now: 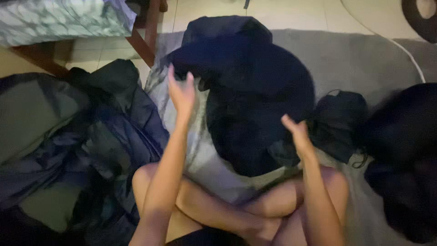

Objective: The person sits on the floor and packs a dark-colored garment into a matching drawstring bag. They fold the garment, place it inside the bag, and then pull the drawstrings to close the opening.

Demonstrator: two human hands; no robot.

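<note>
Crossed bare legs (pixel 236 205) fill the near edge, the person sitting on a grey rug (pixel 355 59) over pale floor tiles (pixel 282 13). Left hand (pixel 182 93) is up, fingers spread wide and holding nothing, just beside the dark navy garment (pixel 255 91) heaped straight ahead on a pale cloth (pixel 205 159). Right hand (pixel 297 132) touches that garment's lower edge; blur hides its grip. Two more dark bundles lie right: a small one (pixel 341 123) and a big one (pixel 405 159). A rumpled clothes pile (pixel 82 146) crowds the left, under a wooden-legged bed (pixel 59 18).
</note>
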